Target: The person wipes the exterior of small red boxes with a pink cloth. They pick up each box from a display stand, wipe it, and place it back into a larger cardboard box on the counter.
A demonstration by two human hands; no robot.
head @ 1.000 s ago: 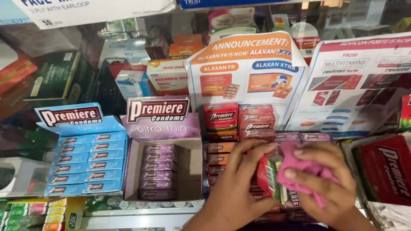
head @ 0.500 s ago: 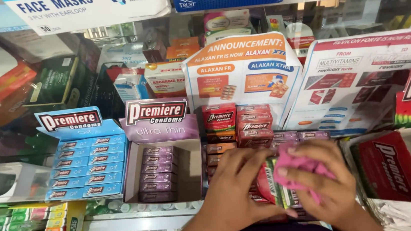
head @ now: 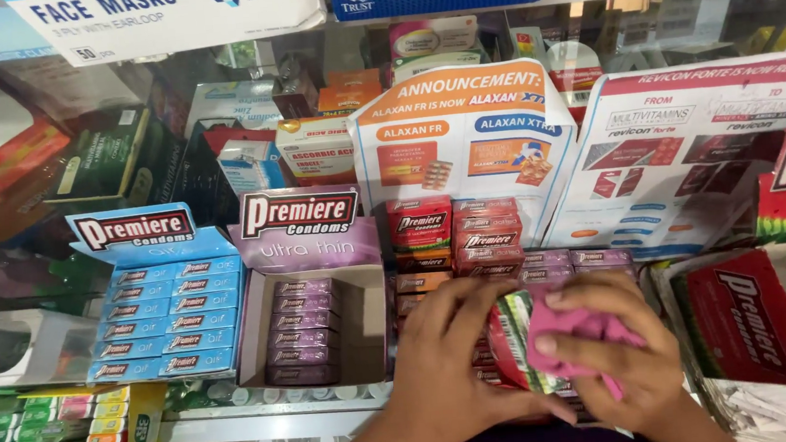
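The left hand (head: 450, 360) presses its spread fingers on a red-and-green pack (head: 512, 342) at the front of the shelf. The right hand (head: 618, 363) has its fingers closed around a pink cloth (head: 572, 338), held against that pack. Left of the pack stand a purple box (head: 309, 296) of small purple packs and, further left, a blue box (head: 165, 301) of blue packs. Behind the pack rise stacked red packs (head: 457, 234) and an orange-topped white sign (head: 467, 137). Right of it lies a red box (head: 748, 316).
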